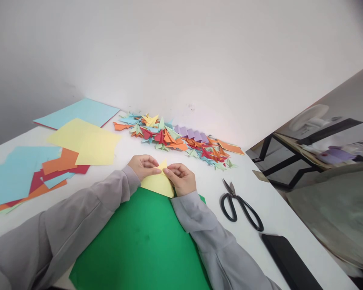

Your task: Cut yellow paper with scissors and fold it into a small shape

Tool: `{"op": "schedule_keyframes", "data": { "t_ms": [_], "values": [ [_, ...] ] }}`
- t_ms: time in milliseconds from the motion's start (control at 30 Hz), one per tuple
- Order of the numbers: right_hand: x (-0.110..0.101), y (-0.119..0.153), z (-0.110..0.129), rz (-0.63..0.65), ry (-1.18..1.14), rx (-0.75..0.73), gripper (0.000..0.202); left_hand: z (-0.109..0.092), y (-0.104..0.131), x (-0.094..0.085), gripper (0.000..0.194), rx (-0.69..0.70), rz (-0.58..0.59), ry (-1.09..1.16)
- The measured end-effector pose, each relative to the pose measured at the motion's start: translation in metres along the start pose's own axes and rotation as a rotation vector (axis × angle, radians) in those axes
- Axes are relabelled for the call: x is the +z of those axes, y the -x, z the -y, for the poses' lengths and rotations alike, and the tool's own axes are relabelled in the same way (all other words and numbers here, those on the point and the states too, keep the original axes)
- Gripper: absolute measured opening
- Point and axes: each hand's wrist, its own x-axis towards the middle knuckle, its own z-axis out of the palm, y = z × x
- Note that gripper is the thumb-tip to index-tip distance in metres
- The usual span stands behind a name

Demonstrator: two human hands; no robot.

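Note:
Between my hands is a pale yellow sheet of paper (157, 184), partly folded, with a pointed tip rising at its far end. My left hand (143, 167) pinches it from the left, thumb and fingers pressed together near the tip. From the right, my right hand (181, 179) grips the same paper, also in a pinch. The lower part of the sheet lies over the far edge of a large green sheet (145, 241) in front of me. My fingertips hide some of the folds.
Along the wall lies a long heap of small folded paper pieces (163, 135) in several colours. Coloured sheets (84, 143) and paper scraps (56, 171) cover the left side. Black-handled scissors (242, 205) and a black flat object (290, 262) rest at right, near the table's edge.

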Motion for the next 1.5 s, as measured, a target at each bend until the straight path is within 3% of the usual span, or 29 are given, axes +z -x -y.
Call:
{"op": "schedule_keyframes", "data": {
  "t_ms": [233,567,833,1500],
  "values": [
    [0.000,0.000,-0.001,-0.056,-0.013,0.001,0.026,-0.004,-0.002,0.004,0.024,-0.131,-0.002,0.080],
    [-0.001,0.000,-0.001,-0.010,-0.018,0.055,0.027,-0.007,0.003,0.002,0.004,-0.045,-0.006,-0.119],
    [-0.006,-0.005,-0.004,-0.021,0.033,0.142,0.035,-0.006,0.001,0.002,0.002,-0.043,-0.054,-0.108],
    [-0.007,-0.003,0.001,0.024,0.117,0.136,0.027,0.001,-0.002,-0.001,0.009,-0.071,-0.050,-0.050]
  ]
}}
